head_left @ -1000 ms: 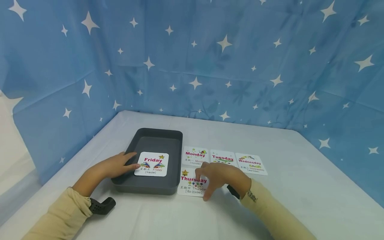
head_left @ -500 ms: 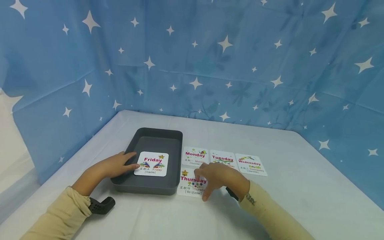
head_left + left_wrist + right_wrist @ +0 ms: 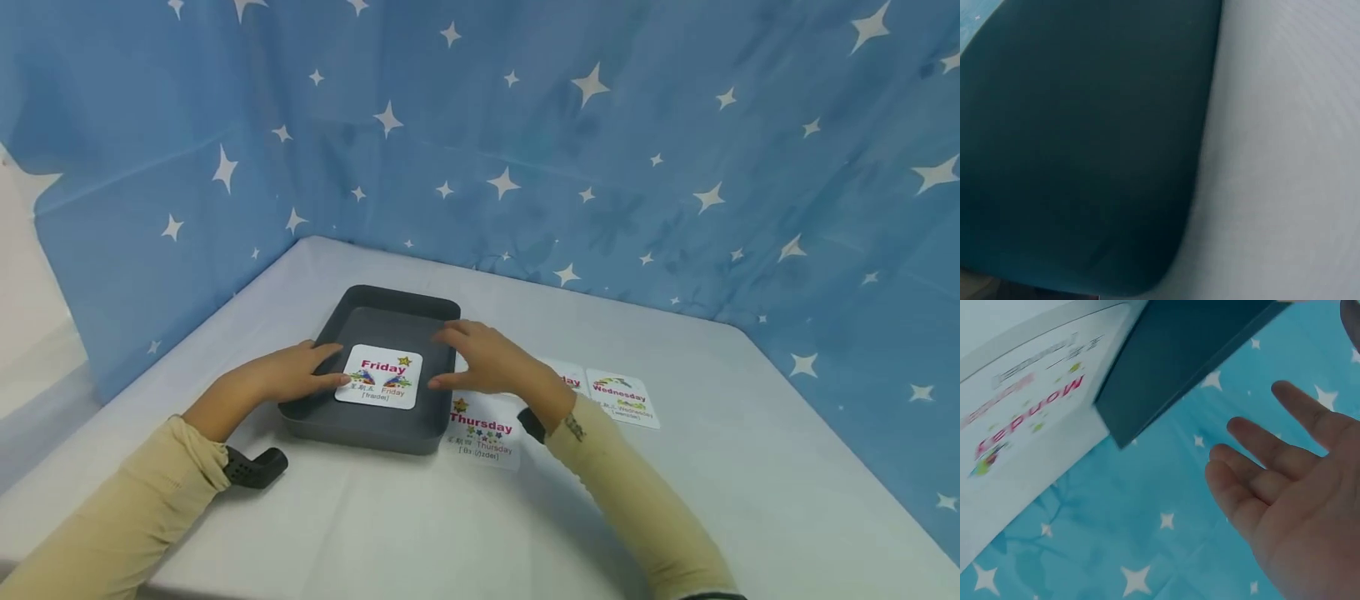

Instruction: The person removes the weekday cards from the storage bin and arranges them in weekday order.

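Observation:
In the head view a dark grey tray [image 3: 390,298] stands left of centre, and a white "Friday" card [image 3: 381,377] lies face up in it. My left hand [image 3: 288,372] reaches over the tray's left side, thumb tip at the card's left edge and fingers extended. My right hand [image 3: 483,358] hangs by the tray's right rim with thumb and fingers spread, holding nothing. The right wrist view shows those fingers [image 3: 1250,472] apart from the tray wall, near the "Monday" card [image 3: 1029,415]. Below the right hand, a "Thursday" card [image 3: 483,437] lies against the tray's right side.
The "Tuesday" card [image 3: 567,377] is partly hidden behind the right hand, with the "Wednesday" card [image 3: 622,398] to its right. All lie on the white-covered table [image 3: 360,525]. A blue star-patterned curtain [image 3: 487,125] closes off the back.
My right hand has left the "Thursday" card, moving up and left to the tray's right rim. That card stays in place. The left hand holds its position; the head view has tilted slightly.

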`<state>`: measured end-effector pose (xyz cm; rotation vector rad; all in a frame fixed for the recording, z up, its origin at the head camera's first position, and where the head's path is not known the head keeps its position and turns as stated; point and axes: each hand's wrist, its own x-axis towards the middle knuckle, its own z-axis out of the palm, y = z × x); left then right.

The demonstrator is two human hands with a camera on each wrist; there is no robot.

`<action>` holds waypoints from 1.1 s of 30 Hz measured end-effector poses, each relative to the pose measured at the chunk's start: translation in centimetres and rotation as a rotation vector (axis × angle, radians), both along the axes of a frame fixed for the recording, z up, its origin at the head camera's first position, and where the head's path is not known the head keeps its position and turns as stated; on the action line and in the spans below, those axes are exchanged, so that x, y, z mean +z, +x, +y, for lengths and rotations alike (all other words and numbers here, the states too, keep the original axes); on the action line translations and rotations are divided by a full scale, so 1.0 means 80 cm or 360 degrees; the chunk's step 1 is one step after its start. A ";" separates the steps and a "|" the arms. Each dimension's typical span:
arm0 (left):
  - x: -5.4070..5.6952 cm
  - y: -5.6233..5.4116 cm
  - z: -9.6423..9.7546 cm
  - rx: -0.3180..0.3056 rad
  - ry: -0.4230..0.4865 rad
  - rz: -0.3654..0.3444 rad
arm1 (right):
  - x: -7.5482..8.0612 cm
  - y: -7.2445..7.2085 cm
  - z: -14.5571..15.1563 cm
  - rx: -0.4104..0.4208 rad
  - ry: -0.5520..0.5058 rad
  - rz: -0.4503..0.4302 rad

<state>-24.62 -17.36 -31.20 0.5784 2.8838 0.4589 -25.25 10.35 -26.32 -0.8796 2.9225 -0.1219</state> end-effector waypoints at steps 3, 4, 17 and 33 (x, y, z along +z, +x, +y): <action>0.004 -0.004 -0.001 -0.0005 -0.0009 -0.0001 | -0.004 -0.022 -0.033 0.0040 0.0111 -0.0045; 0.004 -0.005 -0.001 -0.0003 -0.0011 -0.0003 | -0.007 -0.028 -0.042 0.0042 0.0164 -0.0077; 0.009 -0.009 0.001 0.0015 -0.0030 -0.0032 | -0.026 -0.048 -0.086 -0.0023 0.0324 -0.0377; 0.008 -0.009 -0.001 0.0024 -0.0042 -0.0053 | -0.030 -0.047 -0.085 0.0204 0.0331 -0.0307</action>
